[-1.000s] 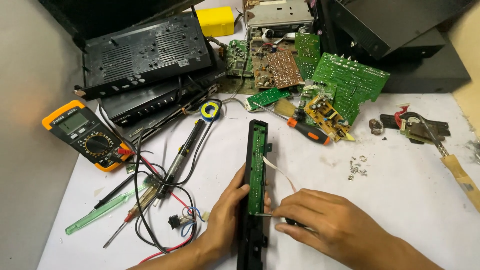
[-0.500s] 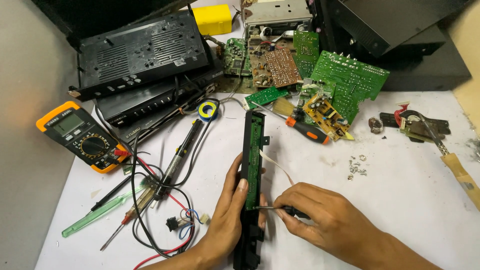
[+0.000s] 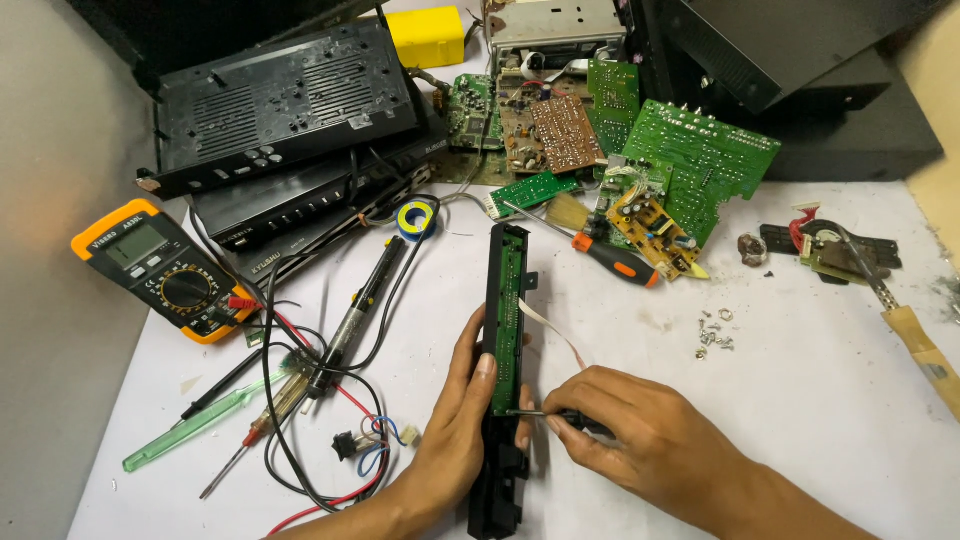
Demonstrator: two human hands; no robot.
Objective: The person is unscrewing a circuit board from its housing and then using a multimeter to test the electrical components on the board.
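Head view: the left hand point(image 3: 455, 440) is gripping the long black panel point(image 3: 503, 300) lying lengthwise on the white table point(image 3: 800, 420), thumb pressing on its narrow green circuit strip point(image 3: 507, 330). The right hand point(image 3: 640, 440) is closing around a small screwdriver point(image 3: 545, 413), whose tip has shifted from the panel's lower edge a second ago onto the strip's lower end, suggesting a screw is now being worked. A yellow multimeter point(image 3: 160, 270), soldering iron point(image 3: 355, 305) and loose screws point(image 3: 712, 330) are lying nearby.
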